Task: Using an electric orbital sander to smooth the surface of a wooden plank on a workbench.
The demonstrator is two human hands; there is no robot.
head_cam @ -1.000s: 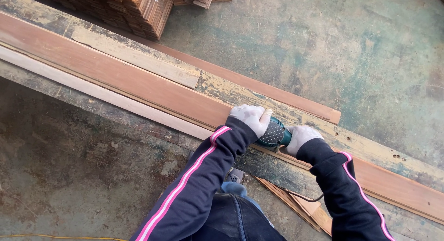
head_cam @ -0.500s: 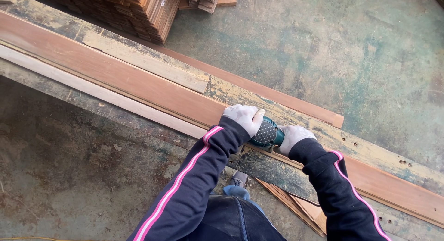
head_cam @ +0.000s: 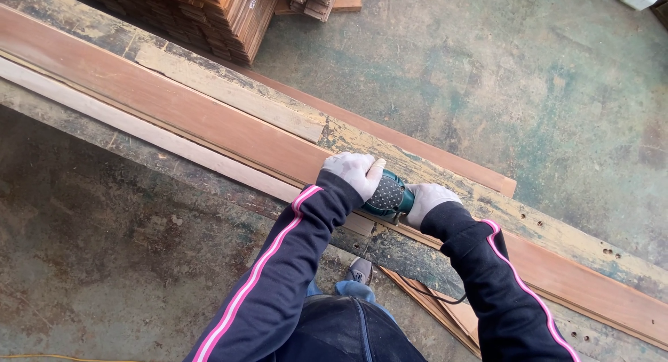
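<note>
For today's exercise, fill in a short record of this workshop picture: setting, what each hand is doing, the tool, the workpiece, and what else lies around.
Setting: worn green concrete floor, seen from above
Left hand: gloved left hand gripping the front of the tool
Right hand: gloved right hand gripping its rear
Tool: teal power sander, with a cord trailing below
Workpiece: long reddish board on a paint-worn bench
Beside it: pale wooden strip along the near edge
Around: stacked timber at top; offcuts on the floor

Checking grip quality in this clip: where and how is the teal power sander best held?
From above, two-handed: the left hand over the rounded, dimpled top of the sander, the right hand around its rear body. It sits flat on the reddish board, so the top and the rear stay free.
</note>
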